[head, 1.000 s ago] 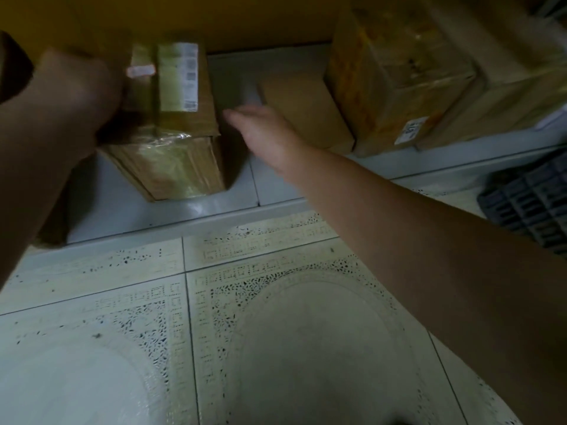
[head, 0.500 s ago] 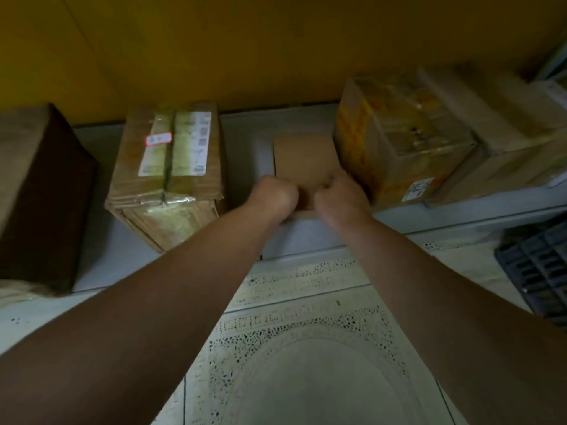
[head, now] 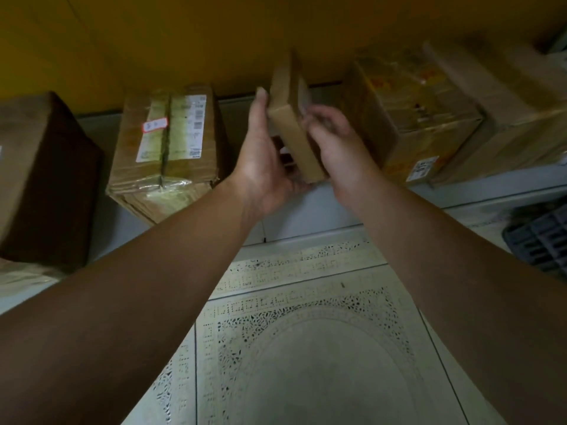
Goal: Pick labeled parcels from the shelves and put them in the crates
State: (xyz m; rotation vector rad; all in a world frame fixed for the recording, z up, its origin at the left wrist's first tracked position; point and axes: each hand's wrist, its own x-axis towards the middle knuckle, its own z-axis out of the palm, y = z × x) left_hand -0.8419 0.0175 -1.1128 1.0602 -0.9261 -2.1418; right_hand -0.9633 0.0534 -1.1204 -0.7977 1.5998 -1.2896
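Pick step is in hand: a flat brown parcel (head: 291, 124) is held tilted on edge above the shelf (head: 478, 191), near its front edge, between the taped labeled box (head: 167, 142) and the yellowish box (head: 408, 118). The left hand (head: 265, 154) is laid nearly flat against its left face, fingers straight. The right hand (head: 334, 142) is curled round its right side. A label is glimpsed there, blurred. Next, judged: label to be confirmed, parcel carried right to the dark crate (head: 540, 237), lower right, partly seen.
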